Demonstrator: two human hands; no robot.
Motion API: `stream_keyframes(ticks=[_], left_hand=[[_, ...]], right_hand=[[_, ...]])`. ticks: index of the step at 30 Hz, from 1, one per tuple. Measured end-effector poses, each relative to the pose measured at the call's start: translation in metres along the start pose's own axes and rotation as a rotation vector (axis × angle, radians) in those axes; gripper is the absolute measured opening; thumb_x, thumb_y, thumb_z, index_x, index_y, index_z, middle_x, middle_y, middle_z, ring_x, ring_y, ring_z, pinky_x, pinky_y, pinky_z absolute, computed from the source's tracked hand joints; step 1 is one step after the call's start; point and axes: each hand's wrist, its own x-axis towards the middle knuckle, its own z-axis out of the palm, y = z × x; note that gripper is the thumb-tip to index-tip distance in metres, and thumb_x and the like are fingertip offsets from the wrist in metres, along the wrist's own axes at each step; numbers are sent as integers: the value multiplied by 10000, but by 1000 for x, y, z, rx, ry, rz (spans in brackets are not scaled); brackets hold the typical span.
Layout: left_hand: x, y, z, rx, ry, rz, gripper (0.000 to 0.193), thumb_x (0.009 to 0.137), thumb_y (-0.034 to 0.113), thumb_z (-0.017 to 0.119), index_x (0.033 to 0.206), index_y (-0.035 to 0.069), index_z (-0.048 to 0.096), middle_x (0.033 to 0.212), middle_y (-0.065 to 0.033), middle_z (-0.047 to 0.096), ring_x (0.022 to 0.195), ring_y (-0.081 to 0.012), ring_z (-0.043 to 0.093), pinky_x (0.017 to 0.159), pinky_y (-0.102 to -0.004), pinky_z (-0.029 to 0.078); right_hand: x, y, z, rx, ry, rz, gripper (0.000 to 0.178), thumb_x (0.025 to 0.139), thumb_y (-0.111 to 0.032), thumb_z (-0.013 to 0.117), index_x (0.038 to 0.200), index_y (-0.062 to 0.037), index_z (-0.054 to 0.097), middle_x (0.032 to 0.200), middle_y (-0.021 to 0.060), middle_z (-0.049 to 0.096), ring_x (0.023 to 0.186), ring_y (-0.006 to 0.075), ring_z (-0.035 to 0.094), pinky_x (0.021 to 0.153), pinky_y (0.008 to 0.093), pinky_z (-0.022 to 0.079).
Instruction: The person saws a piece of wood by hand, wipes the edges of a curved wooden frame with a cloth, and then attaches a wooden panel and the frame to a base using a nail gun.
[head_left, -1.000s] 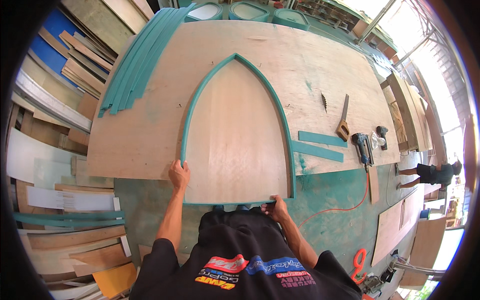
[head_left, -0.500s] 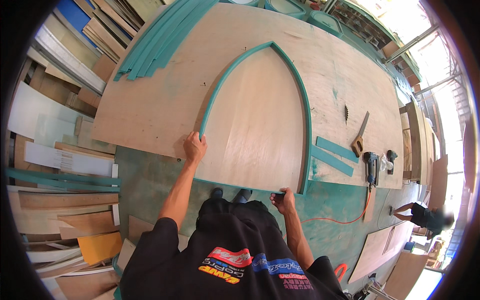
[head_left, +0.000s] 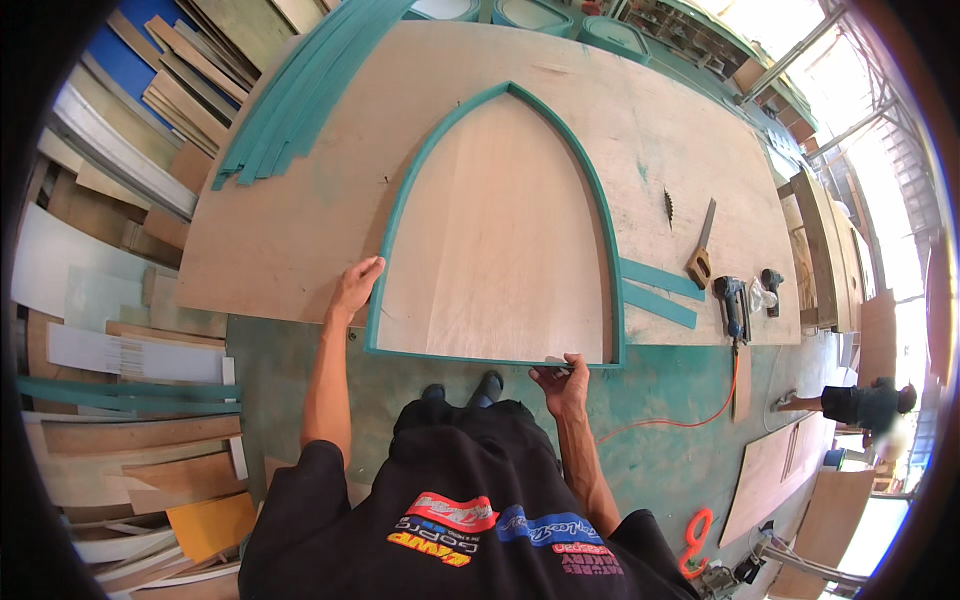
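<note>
A woodworking workshop; a handsaw and nail gun lie on a plywood worktop; wooden boards crowd the left side.

— Where's the panel?
— On the table, its near edge jutting past the table's. The left hand is at its left side, the right hand at its near edge, by the right corner.
— Left of it?
— Strips, at the table's far left. Beyond the table there, boards.
— Right?
— Two slats beside the panel, the saw near their right ends, the nailer farther right. From it the hose runs over the floor.
— Behind the table?
— Trays.
</note>
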Motion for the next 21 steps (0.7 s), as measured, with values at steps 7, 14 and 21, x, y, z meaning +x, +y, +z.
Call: stream_keyframes(ticks=[7, 14, 21], left_hand=[[-8, -21, 12, -70, 154, -180, 642, 944, 579, 648, 735, -28, 667, 702, -102, 655, 688, -212, 631, 639, -420, 479], [-8, -56, 44, 464, 429, 205, 297, 885, 205, 737, 805, -56, 622, 795, -265, 655, 821, -464, 660, 717, -528, 500], [13, -55, 51, 441, 399, 194, 263, 897, 179, 708, 777, -35, 611, 803, -251, 665, 809, -474, 640, 720, -545, 493]], right_hand=[[19, 1, -4, 9, -22, 46, 331, 906, -317, 540, 1023, -8, 534, 875, 171, 622, 797, 333, 653, 729, 532, 586], [46, 51, -7, 12, 7, 114, 432, 936, -400, 526, 1180, -44, 549, 1078, 150, 661, 941, 334, 653, 746, 505, 554], [60, 38, -10, -113, -108, 61, 447, 993, -354, 510, 1201, 41, 525, 1125, 233, 676, 975, 350, 698, 745, 384, 597]])
